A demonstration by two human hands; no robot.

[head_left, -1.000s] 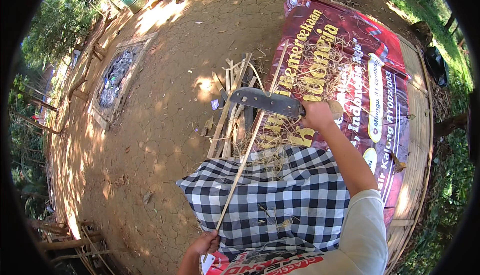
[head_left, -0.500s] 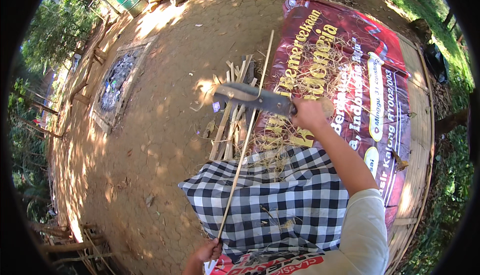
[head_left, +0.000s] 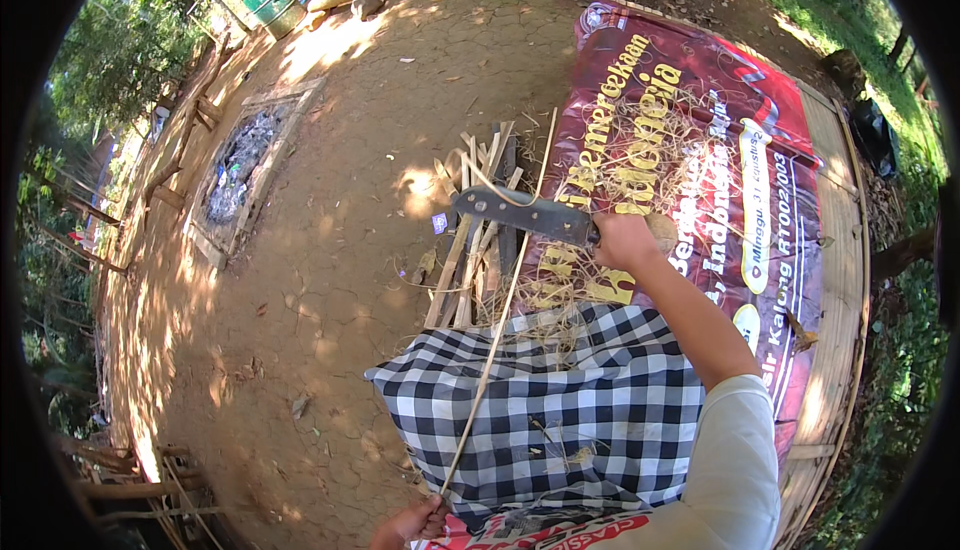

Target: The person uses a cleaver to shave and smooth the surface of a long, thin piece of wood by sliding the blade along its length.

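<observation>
My right hand (head_left: 627, 243) is closed on the handle of a machete (head_left: 520, 214), its broad dark blade pointing left. A long thin bamboo strip (head_left: 487, 370) runs from my closed left hand (head_left: 410, 522), at the bottom edge, up past the blade. Strip and blade cross near the blade's middle; a thin pale curl of shaving (head_left: 470, 165) loops above the blade. Beneath the strip, a black-and-white checked cloth (head_left: 560, 400) covers my lap. Below the machete lies a pile of split bamboo pieces (head_left: 462, 270) on the ground.
To the right, a dark red banner (head_left: 740, 200) strewn with shavings (head_left: 670, 140) covers a bamboo platform (head_left: 840, 280). A framed ash pit (head_left: 245, 165) lies on the cracked dirt ground (head_left: 320, 280) at left. Farther back stands a green drum (head_left: 272, 5).
The bamboo strip has slid toward me, its far end now nearer the blade. My left hand sits slightly lower. A shaving loop now rises above the blade. The whole view has shifted slightly.
</observation>
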